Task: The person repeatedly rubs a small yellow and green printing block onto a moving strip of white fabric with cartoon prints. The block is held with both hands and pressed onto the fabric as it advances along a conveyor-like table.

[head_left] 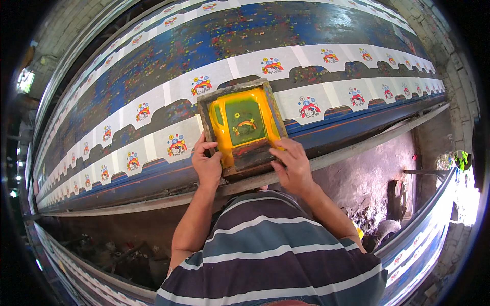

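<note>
A wooden screen-printing frame (277, 115) lies over the near row of white cloth pieces, slightly turned. Yellow ink is smeared thickly around its mesh window (240, 109), where a small rainbow and flower design shows through. My left hand (206, 162) grips the frame's near left corner, thumb on top and fingers at the outer side. At the near right corner, my right hand (292, 164) is closed on the frame, its fingertips on the rim. The cloth directly beneath the frame is hidden.
A long blue, ink-spattered printing table (214, 35) carries rows of white cloth pieces (311, 108) printed with a cartoon character and rainbow. A rail (352, 148) runs along its near edge. Another table with printed pieces (416, 255) stands behind me at right. Brick walls (459, 86) border the room.
</note>
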The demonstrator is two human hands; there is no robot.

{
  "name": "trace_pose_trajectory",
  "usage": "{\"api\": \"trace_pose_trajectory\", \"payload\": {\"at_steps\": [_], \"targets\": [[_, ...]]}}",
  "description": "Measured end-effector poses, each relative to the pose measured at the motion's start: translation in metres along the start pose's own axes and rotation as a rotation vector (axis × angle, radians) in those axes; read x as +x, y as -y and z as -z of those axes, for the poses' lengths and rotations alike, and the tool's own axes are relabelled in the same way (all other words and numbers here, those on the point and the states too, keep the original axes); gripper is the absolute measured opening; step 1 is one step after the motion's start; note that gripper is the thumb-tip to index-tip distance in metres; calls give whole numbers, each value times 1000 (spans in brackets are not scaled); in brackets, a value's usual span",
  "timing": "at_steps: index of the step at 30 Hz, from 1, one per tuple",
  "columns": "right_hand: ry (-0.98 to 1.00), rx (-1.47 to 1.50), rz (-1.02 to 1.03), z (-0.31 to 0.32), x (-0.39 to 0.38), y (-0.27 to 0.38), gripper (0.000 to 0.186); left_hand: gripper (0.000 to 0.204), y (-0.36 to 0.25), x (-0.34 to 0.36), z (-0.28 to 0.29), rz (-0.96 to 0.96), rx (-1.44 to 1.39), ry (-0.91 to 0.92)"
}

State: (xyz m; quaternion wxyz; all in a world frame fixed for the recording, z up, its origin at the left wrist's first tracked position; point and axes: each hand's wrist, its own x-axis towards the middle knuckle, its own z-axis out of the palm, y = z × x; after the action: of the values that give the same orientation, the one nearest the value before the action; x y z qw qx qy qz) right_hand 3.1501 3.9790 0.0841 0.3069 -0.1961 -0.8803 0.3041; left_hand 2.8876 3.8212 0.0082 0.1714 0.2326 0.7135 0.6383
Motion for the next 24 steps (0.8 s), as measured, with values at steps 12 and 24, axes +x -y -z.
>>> {"api": "trace_pose_trajectory", "payload": {"at_steps": [12, 24], "targets": [[456, -223, 210, -16, 70, 12, 47, 34, -4, 5, -3, 4, 96, 23], [484, -153, 105, -8, 62, 20, 54, 16, 1, 4, -8, -4, -3, -25]]}}
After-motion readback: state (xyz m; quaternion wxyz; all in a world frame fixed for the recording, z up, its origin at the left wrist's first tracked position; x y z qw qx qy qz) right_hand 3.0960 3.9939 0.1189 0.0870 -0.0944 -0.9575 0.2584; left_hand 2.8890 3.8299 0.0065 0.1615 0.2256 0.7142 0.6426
